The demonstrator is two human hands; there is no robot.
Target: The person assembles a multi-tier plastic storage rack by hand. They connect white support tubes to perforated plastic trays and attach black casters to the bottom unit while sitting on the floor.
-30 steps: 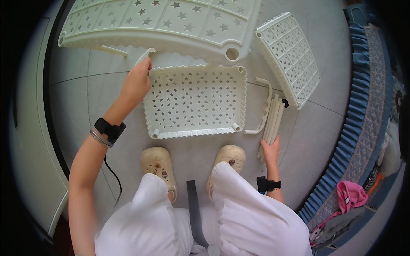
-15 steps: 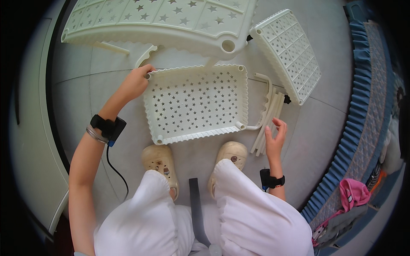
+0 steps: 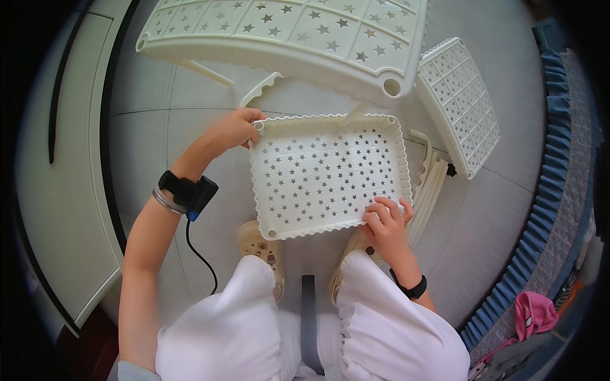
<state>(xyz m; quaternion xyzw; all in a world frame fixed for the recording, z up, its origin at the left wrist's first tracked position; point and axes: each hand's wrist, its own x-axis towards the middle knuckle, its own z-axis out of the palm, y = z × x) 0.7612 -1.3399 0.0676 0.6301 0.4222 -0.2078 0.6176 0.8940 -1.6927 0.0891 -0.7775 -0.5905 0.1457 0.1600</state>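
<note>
A cream-white plastic shelf basket with star-shaped holes and a scalloped rim lies in front of me, its near edge over the tips of my shoes. My left hand grips its far left corner, fingers wrapped round the rim. At the near right corner, my right hand has its fingers bent over the rim, with that corner hidden beneath them. Just right of the basket lie several cream tubes and a bent, wavy-edged rail.
A large star-holed shelf stands beyond the basket, with a smaller one tilted at the far right. A curved piece is under the large shelf. A pale cabinet borders the left, a blue-skirted bed the right.
My right hand has moved left from beside the tubes onto the basket's near right corner. The basket now covers the shoe tips; my left hand keeps its corner. The whole view has shifted.
</note>
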